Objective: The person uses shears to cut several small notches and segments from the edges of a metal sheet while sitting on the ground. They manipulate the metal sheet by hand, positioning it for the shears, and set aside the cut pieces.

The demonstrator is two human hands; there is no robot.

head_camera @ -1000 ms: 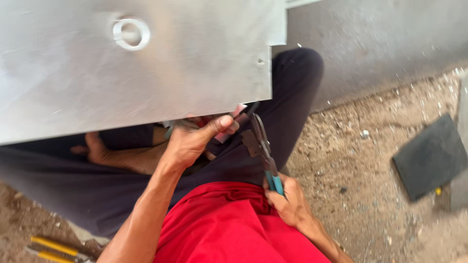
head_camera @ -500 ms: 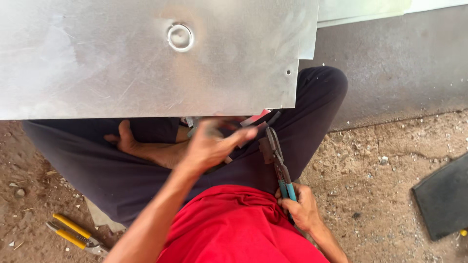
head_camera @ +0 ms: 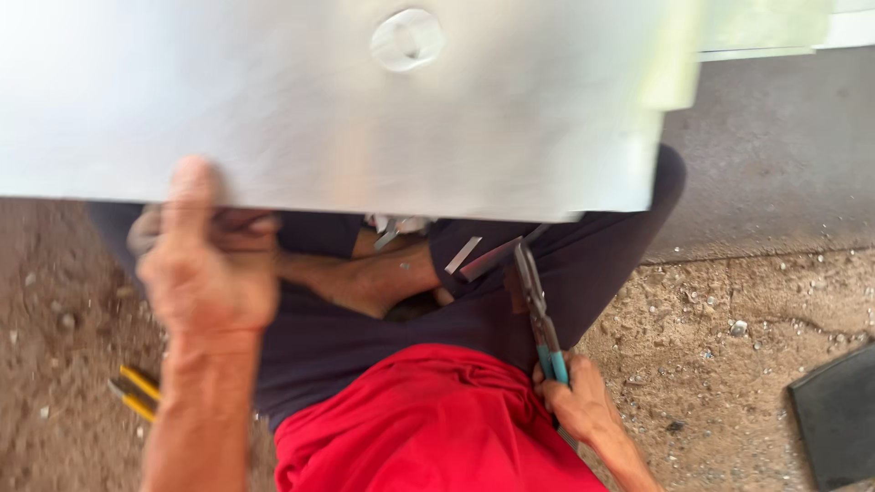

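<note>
Across our lap lies the metal sheet (head_camera: 301, 109), its near edge over our crossed legs and a round hole (head_camera: 407, 39) near its far side. Our left hand (head_camera: 208, 260) grips that near edge, thumb on top and fingers curled beneath. Our right hand (head_camera: 574, 401) is closed around the blue handles of the snips (head_camera: 538, 310), whose blades point at the sheet's edge beside some metal strips (head_camera: 483, 255). Yellow-handled pliers (head_camera: 137, 392) lie on the dirt by our left arm.
</note>
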